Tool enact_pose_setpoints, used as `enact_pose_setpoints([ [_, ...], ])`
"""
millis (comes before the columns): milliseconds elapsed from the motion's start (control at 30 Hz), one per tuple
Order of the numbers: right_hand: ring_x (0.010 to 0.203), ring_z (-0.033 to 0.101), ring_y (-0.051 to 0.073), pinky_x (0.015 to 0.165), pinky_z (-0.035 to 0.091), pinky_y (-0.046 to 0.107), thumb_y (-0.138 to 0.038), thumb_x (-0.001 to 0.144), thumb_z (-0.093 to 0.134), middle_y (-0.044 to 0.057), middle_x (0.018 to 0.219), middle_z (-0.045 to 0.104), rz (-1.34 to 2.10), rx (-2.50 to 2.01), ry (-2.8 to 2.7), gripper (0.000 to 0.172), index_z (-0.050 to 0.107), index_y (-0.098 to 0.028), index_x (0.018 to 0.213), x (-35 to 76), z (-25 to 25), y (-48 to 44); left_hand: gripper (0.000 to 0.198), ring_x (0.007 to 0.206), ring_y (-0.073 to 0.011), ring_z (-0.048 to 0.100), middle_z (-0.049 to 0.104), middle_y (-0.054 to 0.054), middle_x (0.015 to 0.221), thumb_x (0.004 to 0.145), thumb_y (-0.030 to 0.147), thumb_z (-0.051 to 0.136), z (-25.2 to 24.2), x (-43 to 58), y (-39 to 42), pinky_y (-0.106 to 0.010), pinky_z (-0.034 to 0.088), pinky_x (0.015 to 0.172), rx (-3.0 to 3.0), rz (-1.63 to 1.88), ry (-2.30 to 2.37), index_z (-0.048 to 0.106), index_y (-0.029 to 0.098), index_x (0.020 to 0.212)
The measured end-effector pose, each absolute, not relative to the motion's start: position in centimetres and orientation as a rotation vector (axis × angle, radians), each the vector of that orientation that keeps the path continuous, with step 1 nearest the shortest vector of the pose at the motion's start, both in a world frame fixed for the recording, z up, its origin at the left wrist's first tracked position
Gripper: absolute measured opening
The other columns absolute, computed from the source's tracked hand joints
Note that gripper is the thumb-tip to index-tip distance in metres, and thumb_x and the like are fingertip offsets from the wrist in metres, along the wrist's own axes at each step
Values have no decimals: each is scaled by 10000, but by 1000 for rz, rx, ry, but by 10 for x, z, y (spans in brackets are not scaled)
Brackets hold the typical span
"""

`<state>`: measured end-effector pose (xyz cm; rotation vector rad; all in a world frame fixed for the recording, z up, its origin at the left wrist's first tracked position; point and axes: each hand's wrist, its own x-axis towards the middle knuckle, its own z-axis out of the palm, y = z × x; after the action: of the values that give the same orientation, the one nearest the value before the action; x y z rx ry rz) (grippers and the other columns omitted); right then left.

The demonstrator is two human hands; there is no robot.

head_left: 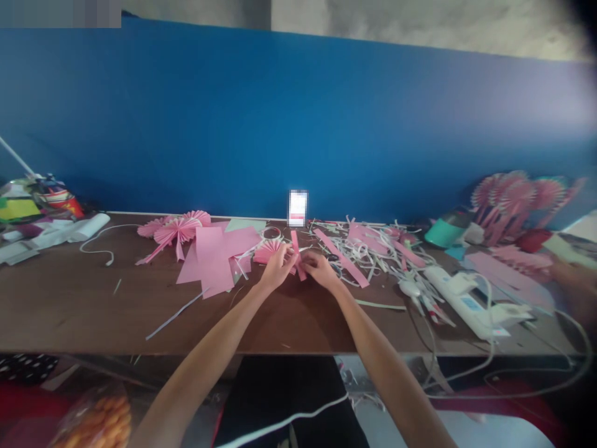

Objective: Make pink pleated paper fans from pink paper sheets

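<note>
Both hands meet at a pink paper strip

A narrow, flat strip of pink paper (295,240) stands at the middle of the bench (275,320), between the two hands. The left hand (278,266) appears pinched on it; the right hand (321,270) has its fingertips bunched beside it, and whether they grip cannot be told. Just left lies a pink pleated paper fan (267,251), partly behind the left hand. A hard pinch there could crush its pleats, and uneven finger pressure could crease the strip. To the right, a loose tangle of white paper strips (368,256) could snag the work if a wrist brushed it. Farther right stands a teal, rounded container (442,231), contents not visible. Near left, below the bench top, a clear plastic bag (100,417) holds orange, rounded pieces (109,414).
</note>
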<state>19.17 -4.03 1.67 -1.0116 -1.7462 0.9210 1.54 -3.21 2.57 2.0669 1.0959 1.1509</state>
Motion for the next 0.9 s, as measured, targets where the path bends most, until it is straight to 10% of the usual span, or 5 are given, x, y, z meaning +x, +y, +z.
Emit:
enact_pose_setpoints([
  [200,609,567,154,611,438,262,-460,893,474,11,656,627,774,-1080,-1872,344,624,-193,737,191,18,-41,341,760,-162,587,633,-43,842,937,444,407,28,11,-29,-261,450,681,1989,1173,1041,577,148,925],
  [500,953,519,288,809,368,399,-139,755,467,139,977,635,-316,-1817,-1485,282,667,-182,949,245,-6,-16,360,758,-169,624,701,-30,856,927,455,431,26,14,-37,-248,418,710,2401,543,848,674,221,1050],
  [900,1137,403,365,895,316,539,-237,832,436,210,1049,566,-247,-1850,-1370,283,710,-166,827,261,-20,-10,216,893,-174,604,644,-39,979,901,294,474,23,16,-41,-259,426,736,2649,484,716,673,229,955],
])
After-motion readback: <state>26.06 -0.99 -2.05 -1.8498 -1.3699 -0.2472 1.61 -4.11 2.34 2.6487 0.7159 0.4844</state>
